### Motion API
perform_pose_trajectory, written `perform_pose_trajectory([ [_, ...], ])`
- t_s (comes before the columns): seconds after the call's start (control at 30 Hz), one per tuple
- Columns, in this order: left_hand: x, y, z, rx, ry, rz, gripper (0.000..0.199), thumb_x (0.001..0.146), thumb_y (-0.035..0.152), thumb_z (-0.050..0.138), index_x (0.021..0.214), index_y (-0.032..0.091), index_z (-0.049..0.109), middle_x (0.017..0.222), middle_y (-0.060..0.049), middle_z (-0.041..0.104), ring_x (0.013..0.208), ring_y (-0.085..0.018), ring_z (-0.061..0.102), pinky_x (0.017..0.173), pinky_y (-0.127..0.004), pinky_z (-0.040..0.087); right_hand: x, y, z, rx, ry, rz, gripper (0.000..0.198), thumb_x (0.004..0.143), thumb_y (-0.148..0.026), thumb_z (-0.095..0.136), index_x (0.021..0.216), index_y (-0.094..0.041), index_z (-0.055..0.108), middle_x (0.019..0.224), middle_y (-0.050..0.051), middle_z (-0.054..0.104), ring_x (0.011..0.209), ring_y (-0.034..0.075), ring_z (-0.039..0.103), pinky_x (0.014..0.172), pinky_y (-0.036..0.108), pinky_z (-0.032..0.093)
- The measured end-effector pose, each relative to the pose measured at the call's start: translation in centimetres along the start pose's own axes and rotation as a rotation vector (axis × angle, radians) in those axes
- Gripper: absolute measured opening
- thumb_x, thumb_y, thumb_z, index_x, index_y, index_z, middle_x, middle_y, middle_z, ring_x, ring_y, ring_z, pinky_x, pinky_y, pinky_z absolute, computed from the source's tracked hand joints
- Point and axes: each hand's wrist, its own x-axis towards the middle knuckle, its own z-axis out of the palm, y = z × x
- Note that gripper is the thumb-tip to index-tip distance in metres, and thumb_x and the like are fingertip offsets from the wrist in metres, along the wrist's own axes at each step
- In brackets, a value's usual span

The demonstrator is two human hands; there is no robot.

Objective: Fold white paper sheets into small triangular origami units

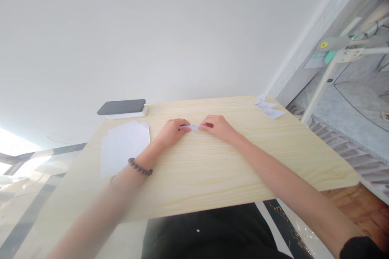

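A small folded piece of white paper (194,128) is stretched between my two hands over the middle of the wooden table. My left hand (174,130) pinches its left end, fingers closed. At the other end, my right hand (218,126) grips the paper between thumb and fingers. My fingers cover both ends, so only the strip between them shows. Left of my left hand lies a stack of white paper sheets (124,145), partly behind my forearm. Several folded white paper pieces (267,107) rest at the table's far right corner.
A dark phone (121,107) lies on a white box (127,115) at the back left, with a white cable (154,107) attached. The table (200,178) meets a white wall at the back. A white metal frame (322,85) stands beyond the right edge.
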Motion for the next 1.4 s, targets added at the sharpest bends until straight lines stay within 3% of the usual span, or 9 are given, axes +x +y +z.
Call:
perform_pose_trajectory([
  [0.27,0.05,0.18,-0.10,0.007,-0.014,-0.021,0.022,0.075,0.032,0.047,0.085,0.020,0.062,0.083,-0.002,0.064,0.072,-0.016,0.057,0.067,-0.025,0.043,-0.09,0.17,-0.20,0.018,-0.034,0.048,0.023,0.076,-0.037,0.053,0.070,-0.017,0.061,0.068,0.001,0.056,0.059,0.009,0.047,0.056,0.022,0.035],
  [0.4,-0.12,0.34,-0.16,0.005,-0.049,0.014,0.027,0.077,0.032,0.045,0.093,0.020,0.062,0.087,-0.004,0.061,0.074,-0.016,0.056,0.068,-0.026,0.043,-0.11,0.46,-0.13,0.009,-0.041,0.058,0.021,0.073,-0.037,0.057,0.070,-0.017,0.061,0.067,0.000,0.056,0.059,0.009,0.047,0.055,0.021,0.034],
  [0.6,-0.14,0.23,-0.30,0.000,-0.096,0.087,0.026,0.078,0.031,0.043,0.087,0.019,0.065,0.089,-0.005,0.059,0.078,-0.017,0.056,0.070,-0.026,0.043,-0.08,0.26,0.28,-0.008,-0.038,0.025,0.021,0.075,-0.035,0.054,0.068,-0.016,0.060,0.066,0.000,0.055,0.058,0.008,0.046,0.056,0.021,0.034],
  [0.9,0.02,-0.20,-0.15,0.021,0.029,-0.046,0.024,0.074,0.034,0.049,0.088,0.019,0.063,0.082,-0.002,0.064,0.068,-0.015,0.055,0.066,-0.025,0.042,-0.09,0.41,-0.02,-0.018,-0.016,0.053,0.016,0.074,-0.031,0.055,0.069,-0.016,0.060,0.066,0.000,0.054,0.057,0.009,0.046,0.055,0.022,0.034],
  [1.2,0.07,-0.09,-0.19,0.128,-0.066,0.017,0.024,0.077,0.032,0.043,0.085,0.019,0.061,0.078,-0.003,0.064,0.067,-0.016,0.056,0.060,-0.025,0.041,-0.21,0.32,0.59,-0.054,-0.050,0.035,0.013,0.075,-0.028,0.054,0.075,-0.018,0.061,0.072,0.001,0.057,0.061,0.010,0.047,0.058,0.023,0.034],
  [1.4,0.03,0.11,-0.14,0.108,-0.055,0.024,0.022,0.077,0.031,0.043,0.085,0.019,0.060,0.080,-0.003,0.063,0.066,-0.015,0.055,0.060,-0.025,0.040,-0.19,-0.12,0.23,-0.109,-0.039,0.022,0.012,0.075,-0.026,0.052,0.071,-0.017,0.058,0.070,0.000,0.057,0.061,0.010,0.047,0.058,0.023,0.034],
])
